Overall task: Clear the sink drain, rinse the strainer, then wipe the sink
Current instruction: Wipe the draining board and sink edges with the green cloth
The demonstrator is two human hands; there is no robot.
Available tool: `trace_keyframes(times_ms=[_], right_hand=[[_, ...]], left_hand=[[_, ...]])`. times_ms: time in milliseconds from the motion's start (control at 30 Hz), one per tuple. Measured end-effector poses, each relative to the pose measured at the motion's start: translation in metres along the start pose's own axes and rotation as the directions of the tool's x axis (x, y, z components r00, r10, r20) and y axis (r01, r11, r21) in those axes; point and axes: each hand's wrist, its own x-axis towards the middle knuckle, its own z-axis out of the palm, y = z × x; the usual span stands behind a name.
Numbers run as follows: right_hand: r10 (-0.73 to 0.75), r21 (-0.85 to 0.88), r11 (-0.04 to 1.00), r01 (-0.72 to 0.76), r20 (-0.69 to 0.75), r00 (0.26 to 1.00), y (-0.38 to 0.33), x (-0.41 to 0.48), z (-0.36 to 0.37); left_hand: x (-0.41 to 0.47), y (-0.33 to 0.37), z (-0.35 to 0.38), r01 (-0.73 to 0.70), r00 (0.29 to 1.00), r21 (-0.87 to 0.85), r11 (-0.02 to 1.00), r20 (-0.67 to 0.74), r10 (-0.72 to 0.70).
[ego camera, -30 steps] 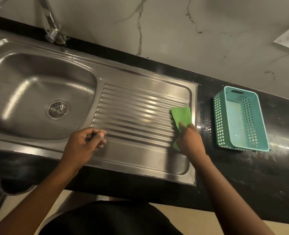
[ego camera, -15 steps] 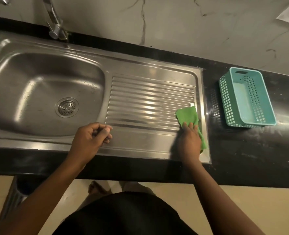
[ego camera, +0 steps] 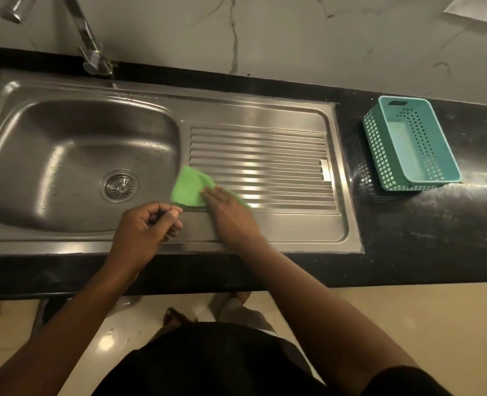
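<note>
while wiping: green cloth [ego camera: 188, 190] at near-left end of drainboard [ego camera: 265, 155], flat under spread right grip [ego camera: 225, 207]; left grip [ego camera: 148, 227] curled, apparently empty. risk: cloth bunching under uneven pressure, sliding into basin [ego camera: 65, 155].

Cloth [ego camera: 188, 190] is lying on drainboard's [ego camera: 265, 155] L end, beside sink bowl [ego camera: 65, 155] w/ strainer [ego camera: 119, 185]; basket [ego camera: 379, 155] is sitting on counter [ego camera: 436, 238], far R.

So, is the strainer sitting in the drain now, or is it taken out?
In. The strainer sits at the bottom of the sink, its slotted face showing inside the drain ring.
</note>
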Motion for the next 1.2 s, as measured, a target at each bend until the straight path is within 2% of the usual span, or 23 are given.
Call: trace_keyframes(times_ms=[133, 267, 367, 433, 533, 633, 733, 800, 900, 967, 1033, 1100, 1200], right_hand=[[0.219, -0.016, 0.975, -0.222, -0.114, 0.969, 0.066, -0.046, -0.029], [0.523, 0.016, 0.848, -0.53, -0.191, 0.83, 0.139, -0.1, -0.065], [0.638, 0.046, 0.764, -0.644, -0.206, 0.742, 0.149, -0.097, -0.069], [0.643, 0.088, 0.761, -0.643, -0.242, 0.727, 0.12, -0.085, -0.056], [0.548, 0.115, 0.836, -0.536, -0.172, 0.818, 0.057, -0.064, -0.025], [0.342, 0.127, 0.932, -0.338, -0.008, 0.94, -0.016, -0.033, 0.006], [0.098, 0.118, 0.987, -0.111, 0.108, 0.989, -0.074, -0.024, 0.024], [0.034, 0.107, 0.993, -0.046, 0.113, 0.993, -0.077, -0.031, 0.023], [-0.002, 0.02, 1.0, 0.0, 0.122, 0.993, -0.039, -0.052, 0.012], [0.067, -0.018, 0.998, -0.065, 0.09, 0.994, -0.002, -0.074, 0.0], [0.209, -0.043, 0.977, -0.209, -0.014, 0.978, 0.041, -0.096, -0.019], [0.373, -0.057, 0.923, -0.379, -0.094, 0.923, 0.085, -0.118, -0.039], [0.562, -0.097, 0.813, -0.574, -0.124, 0.818, 0.133, -0.144, -0.065]], left_hand=[[-0.001, 0.0, 0.003, 0.011, 1.0, 0.028, 1.0, 0.027, -0.012], [-0.001, 0.002, 0.007, 0.014, 1.0, 0.045, 0.999, 0.026, -0.015], [0.001, 0.004, 0.01, 0.015, 0.999, 0.04, 0.999, 0.032, -0.016], [0.0, 0.004, 0.009, 0.011, 0.999, 0.044, 0.999, 0.032, -0.012], [0.0, 0.005, 0.007, -0.001, 0.999, 0.061, 0.998, 0.051, -0.002], [-0.001, 0.012, 0.012, -0.017, 0.998, 0.059, 0.998, 0.057, 0.013], [0.0, 0.024, 0.015, -0.052, 0.998, 0.035, 0.998, 0.042, 0.051], [0.0, 0.03, 0.013, -0.066, 0.997, 0.036, 0.997, 0.028, 0.065], [-0.002, 0.031, 0.007, -0.064, 0.998, 0.04, 0.997, 0.008, 0.063], [-0.006, 0.027, 0.001, -0.057, 0.998, 0.029, 0.998, -0.005, 0.057], [-0.011, 0.02, -0.005, -0.039, 0.999, 0.028, 0.999, -0.011, 0.04], [-0.018, 0.012, -0.009, -0.011, 1.0, 0.025, 1.0, -0.011, 0.012], [-0.025, 0.005, -0.013, 0.003, 1.0, 0.026, 1.0, -0.009, -0.002]])
